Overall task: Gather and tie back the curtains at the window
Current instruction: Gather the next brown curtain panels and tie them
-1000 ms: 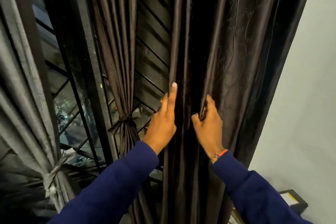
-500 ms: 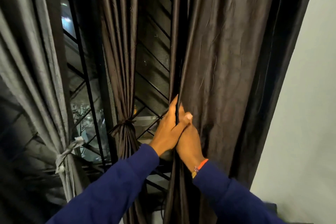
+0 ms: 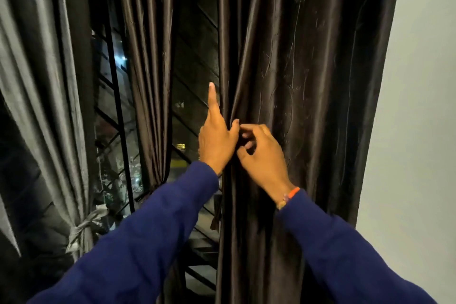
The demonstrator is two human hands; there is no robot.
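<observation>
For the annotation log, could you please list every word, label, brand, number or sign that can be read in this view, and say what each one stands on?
None: no readable text shows in the head view.
The dark brown curtain carries only an embossed twig pattern, no letters.
The grey curtain and its tie are plain.
The lights beyond the window grille are too blurred to tell any sign.
The orange wristband shows no lettering.

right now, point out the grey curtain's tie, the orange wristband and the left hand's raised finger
grey curtain's tie (image 3: pixel 82 226): head view, on the knotted band.
orange wristband (image 3: pixel 293 192): head view, on the orange strand.
left hand's raised finger (image 3: pixel 212 99): head view, mid finger.
</observation>
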